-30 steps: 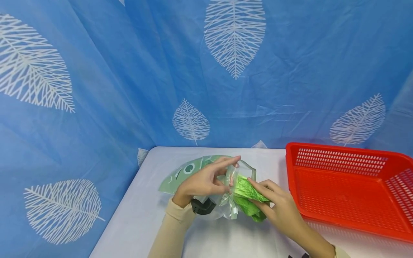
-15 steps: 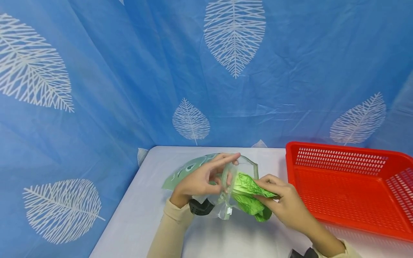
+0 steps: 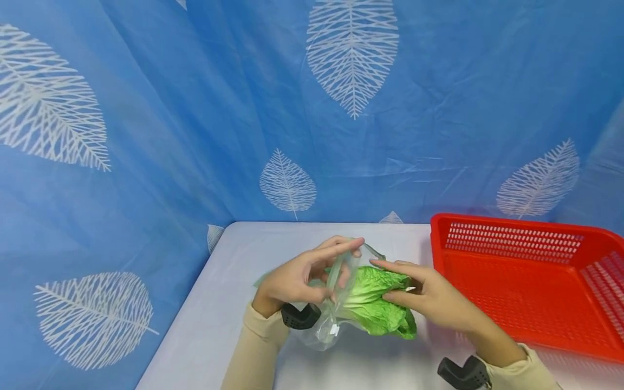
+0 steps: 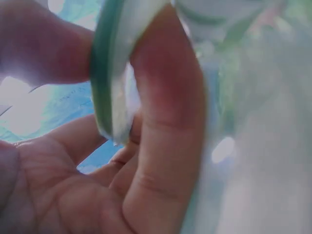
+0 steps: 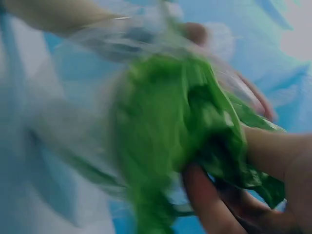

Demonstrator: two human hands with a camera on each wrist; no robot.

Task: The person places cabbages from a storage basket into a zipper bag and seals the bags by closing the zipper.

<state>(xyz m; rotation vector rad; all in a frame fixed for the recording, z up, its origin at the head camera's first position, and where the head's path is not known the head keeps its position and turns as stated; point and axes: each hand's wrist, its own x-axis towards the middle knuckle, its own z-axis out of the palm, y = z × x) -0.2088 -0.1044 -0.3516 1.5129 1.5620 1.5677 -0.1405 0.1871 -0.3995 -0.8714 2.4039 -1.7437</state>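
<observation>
A clear zip bag (image 3: pixel 324 330) with a green-tinted part lies beneath and around my left hand (image 3: pixel 299 276). That hand pinches the rim of the bag's mouth; in the left wrist view the green rim strip (image 4: pixel 105 73) passes between thumb and bent finger. A green leafy lettuce (image 3: pixel 375 303) sits at the mouth, its pale stem end by the clear film and its leaves outside. My right hand (image 3: pixel 429 292) grips the leafy end, thumb below and fingers above. The right wrist view shows its fingers around the blurred lettuce (image 5: pixel 161 122). The stem end is partly hidden by the film.
A red perforated plastic basket (image 3: pixel 507 287) stands on the right of the white table (image 3: pixel 195 346), close to my right forearm. Blue cloth with white leaf prints (image 3: pixel 351 162) hangs behind and to the left.
My right hand has shifted to the right, and the lettuce has spread, with more of it showing. The bag's green printed part has shrunk from view behind my left hand, which has barely moved.
</observation>
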